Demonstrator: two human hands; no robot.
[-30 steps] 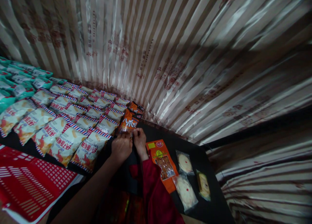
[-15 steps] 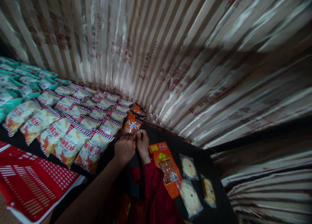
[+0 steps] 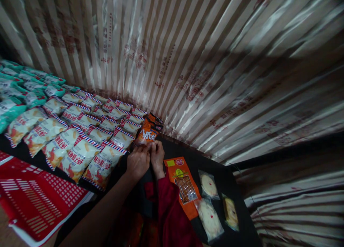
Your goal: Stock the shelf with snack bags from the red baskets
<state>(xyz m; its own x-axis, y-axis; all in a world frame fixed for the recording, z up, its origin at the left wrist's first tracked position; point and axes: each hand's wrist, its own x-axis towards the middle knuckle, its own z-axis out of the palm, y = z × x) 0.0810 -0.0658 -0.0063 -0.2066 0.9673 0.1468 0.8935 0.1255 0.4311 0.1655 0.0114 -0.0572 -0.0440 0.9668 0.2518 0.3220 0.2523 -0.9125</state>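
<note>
An orange-and-black snack bag (image 3: 147,134) lies at the right end of the rows of white snack bags, its near end between my two hands. My left hand (image 3: 138,161) has its fingers curled onto the near left edge of that bag. Beside it, almost touching, my right hand (image 3: 157,153) pinches the bag's near right corner. Behind the held bag another orange-and-black bag (image 3: 156,120) is partly hidden. Just left of my hands stand the white snack bags (image 3: 104,164) with red lettering and striped edges, set in slanting rows.
Right of my hands an orange flat packet (image 3: 184,184) lies on the black tabletop (image 3: 219,175), with round wrapped cakes (image 3: 208,185) and a yellow wrapped piece (image 3: 230,212). Teal bags (image 3: 33,96) fill the far left. A red basket (image 3: 34,200) sits lower left; a pleated curtain (image 3: 172,60) hangs behind.
The near end of the orange-and-black bag has tipped slightly under my fingers. Both hands stay at nearly the same place on it; the view has shifted a little.
</note>
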